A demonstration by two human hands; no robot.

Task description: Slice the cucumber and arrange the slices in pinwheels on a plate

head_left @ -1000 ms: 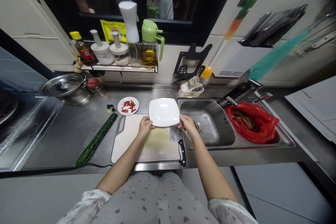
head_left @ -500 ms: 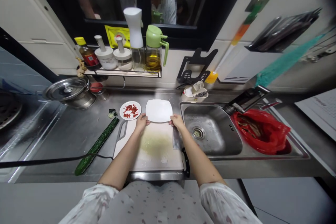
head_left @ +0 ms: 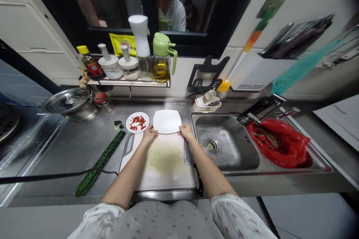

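A white squarish plate (head_left: 167,121) is at the far edge of the white cutting board (head_left: 157,179). My left hand (head_left: 149,135) grips its near left corner, and my right hand (head_left: 186,132) grips the near right corner. Whether the plate rests on the surface or hangs just above it, I cannot tell. Left of it, a round white plate (head_left: 128,123) bears chopped red pieces (head_left: 138,122). Wet, pale greenish residue marks the board's middle. Along the board's right side lies a knife (head_left: 199,181), partly hidden by my right forearm.
A long cucumber (head_left: 101,162) lies left of the board, below some dark green scraps (head_left: 118,126). On the right are the sink (head_left: 227,142) and a red plastic bag (head_left: 283,143). A lidded steel pot (head_left: 70,104) and a condiment shelf (head_left: 134,82) stand behind. A black cable (head_left: 56,176) crosses the cucumber.
The camera view has tilted slightly, so everything sits a little lower in the picture. Both hands keep their grip on the squarish plate, which stays in about the same place on the counter.
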